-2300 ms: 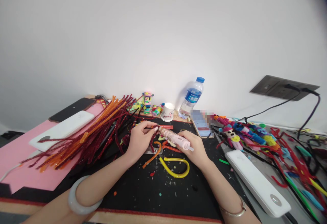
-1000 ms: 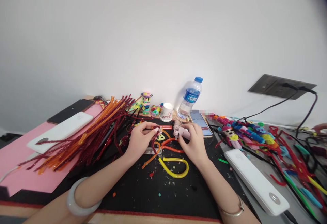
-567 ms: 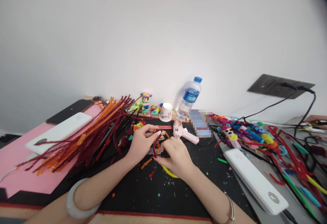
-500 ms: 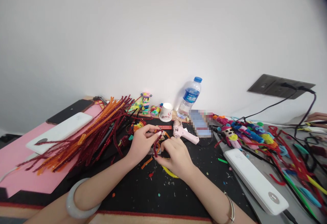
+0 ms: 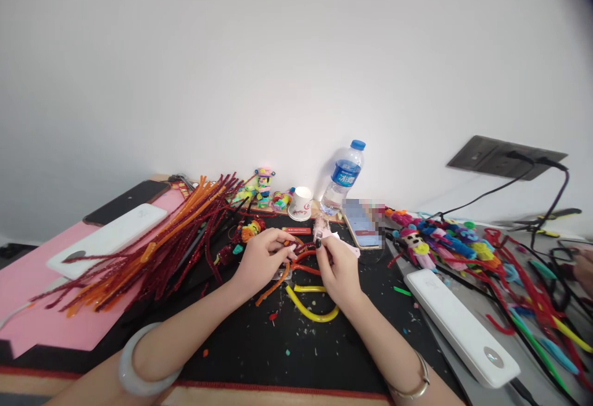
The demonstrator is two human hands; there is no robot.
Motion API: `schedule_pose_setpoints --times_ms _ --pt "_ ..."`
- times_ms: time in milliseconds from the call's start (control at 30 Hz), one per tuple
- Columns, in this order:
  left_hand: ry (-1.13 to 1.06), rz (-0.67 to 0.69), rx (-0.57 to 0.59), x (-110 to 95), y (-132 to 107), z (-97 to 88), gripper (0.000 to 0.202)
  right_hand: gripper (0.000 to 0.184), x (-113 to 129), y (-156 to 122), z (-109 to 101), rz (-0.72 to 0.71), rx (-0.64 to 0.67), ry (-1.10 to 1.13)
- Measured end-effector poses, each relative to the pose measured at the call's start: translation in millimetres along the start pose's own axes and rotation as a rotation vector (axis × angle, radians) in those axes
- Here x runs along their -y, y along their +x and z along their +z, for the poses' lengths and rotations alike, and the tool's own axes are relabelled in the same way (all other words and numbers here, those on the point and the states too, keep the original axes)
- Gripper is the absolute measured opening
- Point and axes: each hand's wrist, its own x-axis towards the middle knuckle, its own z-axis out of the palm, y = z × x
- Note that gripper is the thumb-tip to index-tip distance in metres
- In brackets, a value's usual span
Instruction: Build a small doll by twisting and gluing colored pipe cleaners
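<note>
A short dark red pipe cleaner (image 5: 303,248) spans the gap between my hands over the black mat. My left hand (image 5: 262,261) pinches its left end between thumb and fingers. At its other end, my right hand (image 5: 340,273) is closed in a pinch, a dark spot showing at the fingertips. Below them lie an orange pipe cleaner (image 5: 279,279), a red-orange bent one (image 5: 306,268) and a yellow looped one (image 5: 315,315). Just behind my right hand is a pink glue gun (image 5: 321,229), its handle partly covered by that hand.
Left is a heap of red and orange pipe cleaners (image 5: 185,239) beside a white power bank (image 5: 111,236). A water bottle (image 5: 343,177), paper cup (image 5: 301,203) and phone (image 5: 361,224) stand behind. Fuzzy dolls (image 5: 419,248) and another power bank (image 5: 463,329) lie right; another person's hand (image 5: 582,267) shows there.
My right hand has moved right and slightly up, drawing the dark red pipe cleaner out sideways. The yellow and orange pieces are now uncovered. The other person's hand has shifted lower, exposing pliers.
</note>
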Motion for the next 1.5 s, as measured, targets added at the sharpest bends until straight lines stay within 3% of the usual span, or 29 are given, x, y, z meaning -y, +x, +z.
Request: schedule_pose_setpoints --times_ms 267,600,933,1133,1500 --pt "0.065 0.028 0.048 1.0 -0.3 -1.6 0.011 0.016 -8.3 1.1 1.0 0.032 -0.018 -0.018" --pt "0.227 0.178 0.099 -0.5 -0.5 -2.9 0.011 0.019 -8.2 3.5 -0.5 0.079 -0.012 -0.058" --pt "0.167 0.231 0.15 -6.5 -0.3 -4.4 0.008 0.025 -8.0 4.2 -1.7 0.146 0.024 -0.091" --pt "0.0 0.107 0.157 -6.5 0.2 -4.6 0.005 0.03 -8.8 4.2 -2.9 0.162 0.095 -0.096" --pt "-0.424 -0.15 0.12 8.4 3.4 -2.3 0.019 0.032 -6.8 3.8 -1.1 0.106 0.231 -0.1"
